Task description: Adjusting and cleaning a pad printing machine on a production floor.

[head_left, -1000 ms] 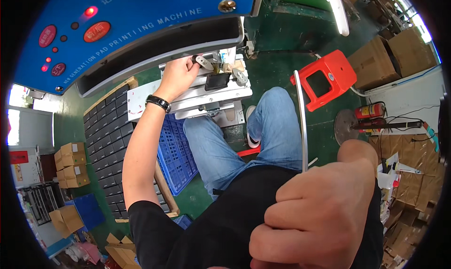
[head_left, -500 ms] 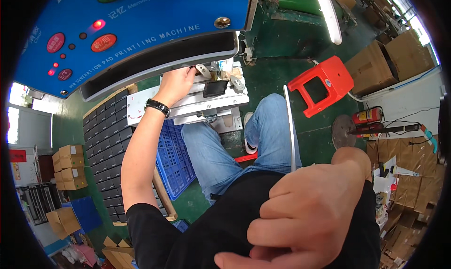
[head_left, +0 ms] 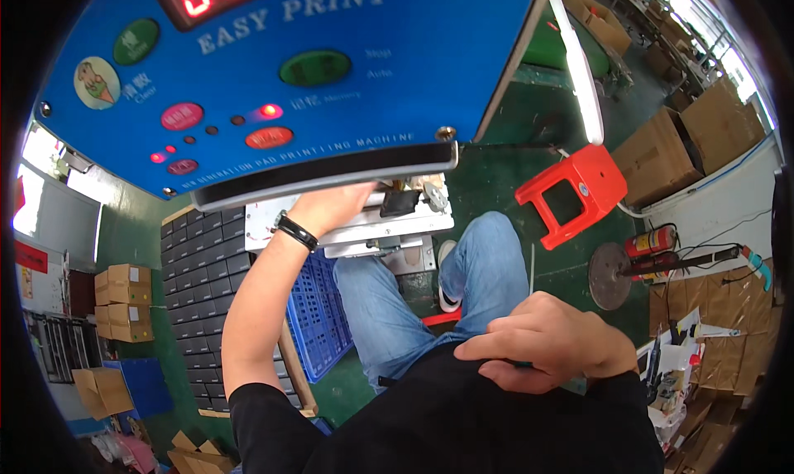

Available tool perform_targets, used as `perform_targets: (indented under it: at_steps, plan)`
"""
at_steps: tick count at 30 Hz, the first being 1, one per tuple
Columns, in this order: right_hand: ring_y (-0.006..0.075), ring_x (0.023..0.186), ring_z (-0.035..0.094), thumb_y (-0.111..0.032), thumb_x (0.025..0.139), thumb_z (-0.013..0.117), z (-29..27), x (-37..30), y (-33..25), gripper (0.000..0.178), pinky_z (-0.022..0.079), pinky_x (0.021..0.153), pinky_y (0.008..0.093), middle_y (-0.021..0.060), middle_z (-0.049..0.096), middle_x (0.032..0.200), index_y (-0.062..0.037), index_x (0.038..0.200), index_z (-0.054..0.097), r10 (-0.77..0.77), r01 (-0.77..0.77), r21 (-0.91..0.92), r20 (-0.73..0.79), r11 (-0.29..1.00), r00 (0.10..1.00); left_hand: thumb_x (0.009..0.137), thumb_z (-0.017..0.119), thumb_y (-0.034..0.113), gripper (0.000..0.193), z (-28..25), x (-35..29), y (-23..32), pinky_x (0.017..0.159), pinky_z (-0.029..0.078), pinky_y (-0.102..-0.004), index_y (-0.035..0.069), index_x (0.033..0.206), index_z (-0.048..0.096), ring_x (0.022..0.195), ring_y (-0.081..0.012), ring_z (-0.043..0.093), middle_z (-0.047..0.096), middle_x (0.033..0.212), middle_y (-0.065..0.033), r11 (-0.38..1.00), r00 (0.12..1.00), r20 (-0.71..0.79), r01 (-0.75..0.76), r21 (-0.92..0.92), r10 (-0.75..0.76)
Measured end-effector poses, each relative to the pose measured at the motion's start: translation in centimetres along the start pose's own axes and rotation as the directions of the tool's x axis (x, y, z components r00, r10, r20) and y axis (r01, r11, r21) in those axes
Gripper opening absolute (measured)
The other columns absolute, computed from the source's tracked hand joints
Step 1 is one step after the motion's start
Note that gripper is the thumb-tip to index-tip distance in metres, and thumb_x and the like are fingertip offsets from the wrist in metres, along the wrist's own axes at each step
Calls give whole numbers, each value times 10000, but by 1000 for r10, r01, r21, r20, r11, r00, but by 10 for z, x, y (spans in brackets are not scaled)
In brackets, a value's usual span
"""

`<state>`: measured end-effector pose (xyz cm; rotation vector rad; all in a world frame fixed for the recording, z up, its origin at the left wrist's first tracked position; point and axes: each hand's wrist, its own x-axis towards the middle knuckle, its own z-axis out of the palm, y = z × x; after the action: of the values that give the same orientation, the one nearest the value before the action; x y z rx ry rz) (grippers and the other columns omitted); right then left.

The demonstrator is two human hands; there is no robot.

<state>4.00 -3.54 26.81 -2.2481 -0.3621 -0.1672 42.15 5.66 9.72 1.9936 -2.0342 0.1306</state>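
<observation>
My left hand (head_left: 331, 209), with a black band on its wrist, reaches over the white metal bed (head_left: 409, 224) of a blue pad printing machine (head_left: 273, 69). Its fingertips disappear under the machine's lower lip, so their grip is hidden. Just right of those fingers sit a black block (head_left: 399, 203) and a small silver metal part (head_left: 434, 196). My right hand (head_left: 550, 342) is curled in front of my black shirt, index finger partly forward. A thin pale strip (head_left: 532, 267) rises beside its knuckles; whether the fingers hold it, I cannot make out.
Stacked black boxes (head_left: 198, 267) and a blue plastic crate (head_left: 318, 308) stand left of my legs. A red stool (head_left: 575, 194) is to the right, near a fire extinguisher (head_left: 651, 241) and a round-based stand (head_left: 610, 275). Cartons (head_left: 662, 139) line the wall.
The machine panel fills more of the view, and the scene has shifted down. My right hand has drawn back and appears smaller. The pale strip shows much shorter. My left fingertips have become hidden.
</observation>
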Motion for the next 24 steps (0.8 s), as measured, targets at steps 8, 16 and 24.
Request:
perform_targets:
  at_steps: [8, 16, 24]
  plan:
    - [297, 676, 751, -42, 929, 805, 14, -13, 17, 352, 574, 580, 392, 105, 772, 896, -49, 1274, 737, 179, -166, 99, -146, 981, 973, 1054, 691, 299, 279, 2, 12, -2, 909, 610, -465, 74, 1180, 798, 995, -353, 766, 812, 1145, -141, 981, 985, -144, 63, -185, -90]
    - [294, 758, 789, -33, 922, 818, 19, -5, 34, 301, 613, 625, 389, 121, 794, 946, -40, 1211, 733, 234, -241, -20, -159, 970, 959, 1002, 652, 129, 218, -3, 7, 5, 880, 599, -501, 41, 1146, 790, 972, -389, 758, 791, 1080, -199, 1000, 984, -176, 8, 1, -8]
    - [262, 768, 791, -34, 929, 823, 27, -6, 36, 301, 613, 638, 371, 114, 787, 929, -34, 1219, 740, 262, -266, 4, -171, 964, 950, 1027, 659, 163, 289, 3, 0, 5, 978, 587, -512, 42, 1274, 748, 1113, -427, 733, 757, 1231, -225, 1000, 990, -140, -22, 12, 23]
